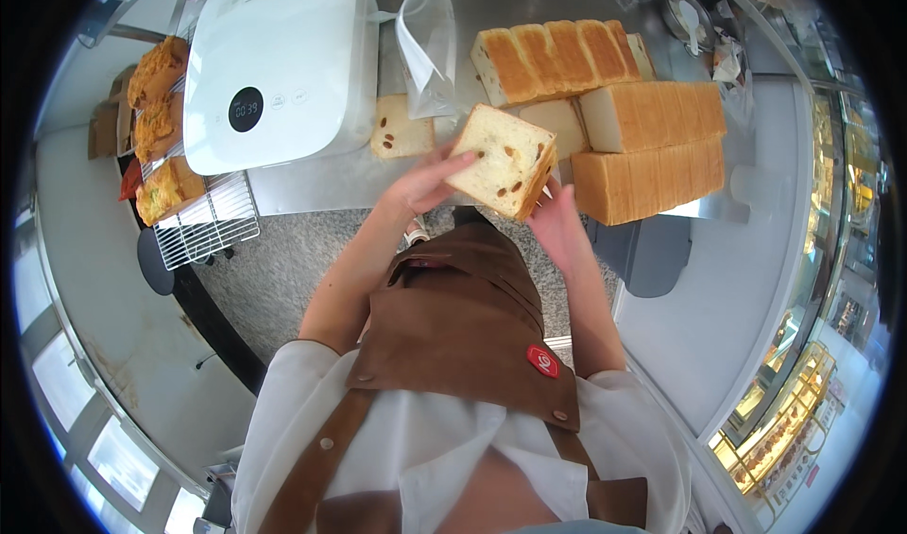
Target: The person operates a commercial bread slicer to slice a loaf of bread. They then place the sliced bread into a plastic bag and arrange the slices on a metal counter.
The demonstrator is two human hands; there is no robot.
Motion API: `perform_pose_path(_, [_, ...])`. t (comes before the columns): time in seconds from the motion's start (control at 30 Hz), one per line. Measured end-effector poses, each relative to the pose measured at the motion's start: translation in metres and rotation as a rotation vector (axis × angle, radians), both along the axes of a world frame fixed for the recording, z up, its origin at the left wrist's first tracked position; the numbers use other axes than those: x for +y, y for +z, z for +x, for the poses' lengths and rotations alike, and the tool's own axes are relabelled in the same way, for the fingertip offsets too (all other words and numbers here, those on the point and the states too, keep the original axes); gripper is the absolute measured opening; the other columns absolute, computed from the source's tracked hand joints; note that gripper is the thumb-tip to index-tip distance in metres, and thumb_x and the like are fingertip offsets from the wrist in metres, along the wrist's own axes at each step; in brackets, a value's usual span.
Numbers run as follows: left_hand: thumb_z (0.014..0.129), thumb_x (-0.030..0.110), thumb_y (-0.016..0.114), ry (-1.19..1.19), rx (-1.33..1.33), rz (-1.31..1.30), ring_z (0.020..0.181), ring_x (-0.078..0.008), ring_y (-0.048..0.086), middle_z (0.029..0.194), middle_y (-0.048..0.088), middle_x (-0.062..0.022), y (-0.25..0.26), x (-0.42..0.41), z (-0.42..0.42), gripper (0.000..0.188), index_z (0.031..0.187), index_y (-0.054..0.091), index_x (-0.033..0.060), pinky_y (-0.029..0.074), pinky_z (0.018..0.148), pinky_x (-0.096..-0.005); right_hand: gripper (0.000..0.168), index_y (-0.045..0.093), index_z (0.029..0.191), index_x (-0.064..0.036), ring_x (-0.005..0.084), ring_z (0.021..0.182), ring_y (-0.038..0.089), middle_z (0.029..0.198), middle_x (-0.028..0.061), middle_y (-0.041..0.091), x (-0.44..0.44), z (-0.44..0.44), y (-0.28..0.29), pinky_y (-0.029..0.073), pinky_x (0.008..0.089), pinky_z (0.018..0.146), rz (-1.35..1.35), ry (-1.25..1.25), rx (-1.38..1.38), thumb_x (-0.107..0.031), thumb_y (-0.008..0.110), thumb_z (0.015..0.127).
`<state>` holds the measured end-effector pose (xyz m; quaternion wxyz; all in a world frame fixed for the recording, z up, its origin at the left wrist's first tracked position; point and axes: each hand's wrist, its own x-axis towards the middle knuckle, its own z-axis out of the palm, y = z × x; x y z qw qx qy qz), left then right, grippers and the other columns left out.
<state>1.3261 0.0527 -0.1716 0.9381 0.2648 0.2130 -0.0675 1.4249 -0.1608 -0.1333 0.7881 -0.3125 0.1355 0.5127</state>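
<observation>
Between my two hands is a stack of raisin bread slices (502, 158), tilted so that its cut face with raisins shows. My left hand (429, 179) grips its left side, with the thumb over the face. On the right edge, the fingers of my right hand (553, 211) reach behind the stack, partly hidden by it. A single raisin slice (402, 128) lies on the metal counter (319, 190), partly under a clear plastic bag (431, 52). Just right of the held stack are a sliced raisin loaf (556, 59) and two plain sliced loaves (655, 116) (648, 179).
A white appliance (283, 59) with a round digital display stands on the left. Beside it, topped breads (159, 126) sit on a wire rack (212, 215). A bowl (687, 20) with a white utensil is at the back right. A lit glass display case (786, 420) runs along the right.
</observation>
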Motion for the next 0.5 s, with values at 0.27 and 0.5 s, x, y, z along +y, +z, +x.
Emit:
perform_pose_path(0.27, [0.082,0.020,0.067,-0.243,-0.085,0.440,0.124,-0.0185,0.039,0.134,0.041,-0.0095,0.018,0.009,0.019,0.078,0.141,0.019,0.0021,0.033,0.102,-0.0335,0.085,0.021,0.138,-0.004,0.0187,0.126,0.035,0.134,0.0096,0.037,0.027,0.022,-0.015,0.030,0.0340,0.104,-0.332,0.209,-0.820,-0.012,0.075,0.073])
perform_pose_path(0.5, [0.071,0.012,0.077,-0.225,-0.141,0.687,0.131,-0.0188,0.028,0.144,0.026,-0.0088,0.012,-0.002,0.025,0.101,0.146,0.010,0.0161,0.026,0.107,-0.0332,0.098,0.012,0.141,-0.009,0.0195,0.130,0.028,0.139,0.0090,0.029,0.021,0.027,-0.064,0.032,0.0344,0.104,-0.296,0.382,-0.896,-0.004,0.077,0.068])
